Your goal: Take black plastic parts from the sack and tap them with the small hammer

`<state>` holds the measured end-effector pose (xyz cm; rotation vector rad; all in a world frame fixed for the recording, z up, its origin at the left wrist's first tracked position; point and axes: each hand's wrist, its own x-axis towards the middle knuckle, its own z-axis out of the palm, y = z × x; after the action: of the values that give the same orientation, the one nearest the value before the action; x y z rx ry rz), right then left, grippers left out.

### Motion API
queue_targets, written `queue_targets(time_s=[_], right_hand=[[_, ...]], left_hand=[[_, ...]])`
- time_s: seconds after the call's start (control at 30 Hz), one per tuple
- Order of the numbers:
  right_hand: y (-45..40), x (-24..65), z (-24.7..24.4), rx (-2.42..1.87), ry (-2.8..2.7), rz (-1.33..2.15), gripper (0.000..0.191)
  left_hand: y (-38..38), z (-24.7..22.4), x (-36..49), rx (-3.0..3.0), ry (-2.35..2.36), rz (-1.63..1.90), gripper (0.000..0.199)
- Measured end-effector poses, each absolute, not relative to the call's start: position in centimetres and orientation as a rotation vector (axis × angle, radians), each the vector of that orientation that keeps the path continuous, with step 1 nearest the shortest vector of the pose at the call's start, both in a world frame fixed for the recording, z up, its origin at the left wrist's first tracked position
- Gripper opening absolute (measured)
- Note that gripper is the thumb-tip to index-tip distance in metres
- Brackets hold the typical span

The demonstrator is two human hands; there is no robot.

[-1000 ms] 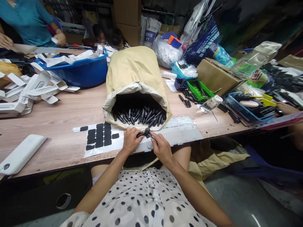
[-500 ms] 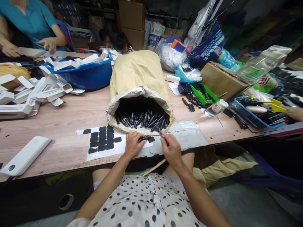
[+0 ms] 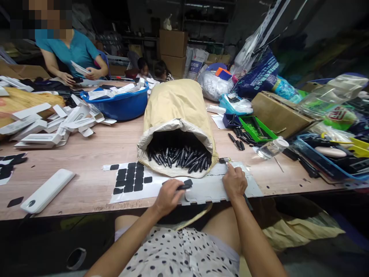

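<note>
My left hand (image 3: 168, 197) is closed around a small black pen-shaped piece (image 3: 184, 187) just above the table's front edge. Beside it, a black rounded sticker (image 3: 188, 182) lies on the white sheet. My right hand (image 3: 235, 181) is closed on a slim tool (image 3: 248, 202), whose dark handle sticks out below the palm. A small dark item with a shiny end (image 3: 225, 160) is at its fingertips; whether it belongs to the tool I cannot tell. Behind my hands a beige sack (image 3: 178, 102) lies on its side, its mouth facing me, with many black pen-shaped pieces (image 3: 181, 157) inside.
Black stickers (image 3: 129, 177) sit in rows on a white sheet at left, near a white device (image 3: 47, 190). White boxes (image 3: 69, 121) and a blue basin (image 3: 123, 104) stand further back. At right are a green tray (image 3: 258, 129), a bottle (image 3: 272, 148) and a blue bin (image 3: 331, 156). A co-worker (image 3: 70, 54) handles a white box.
My right hand has moved right, away from the sack's mouth and my left hand. My left hand still holds the black piece, now slightly lower. The view has shifted, showing more at left.
</note>
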<state>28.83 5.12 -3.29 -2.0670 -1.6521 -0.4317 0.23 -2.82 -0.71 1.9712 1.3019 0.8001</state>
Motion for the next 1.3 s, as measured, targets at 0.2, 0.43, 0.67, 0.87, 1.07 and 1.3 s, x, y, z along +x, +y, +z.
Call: queue_targets(time_s=[0.2, 0.43, 0.67, 0.87, 1.07, 1.3], right_hand=[[5.4, 28.9, -3.6, -2.041, -1.666, -0.493, 0.034], [5.4, 28.4, -3.3, -2.101, -1.671, -0.447, 0.035], [5.3, 28.1, -3.1, -2.125, -1.692, -0.432, 0.036], [5.4, 28.1, -3.8, -2.114, -1.689, -0.47, 0.037], [5.5, 28.2, -4.2, -2.063, -1.702, -0.514, 0.037], [5.5, 28.1, -4.0, -2.086, -1.691, -0.538, 0.036]], left_hand=[[-8.6, -1.6, 1.2, 1.792, 1.148, 0.258, 0.036], [-7.2, -4.4, 1.2, 1.283, 1.534, -0.197, 0.044], [-7.3, -0.6, 0.9, 1.587, 1.511, -0.106, 0.032], [0.2, 3.8, 2.2, 1.564, 1.586, 0.613, 0.034], [8.4, 3.0, 3.1, 1.709, 2.112, 0.668, 0.019], [6.9, 3.4, 2.3, 1.824, 2.102, 0.675, 0.017]])
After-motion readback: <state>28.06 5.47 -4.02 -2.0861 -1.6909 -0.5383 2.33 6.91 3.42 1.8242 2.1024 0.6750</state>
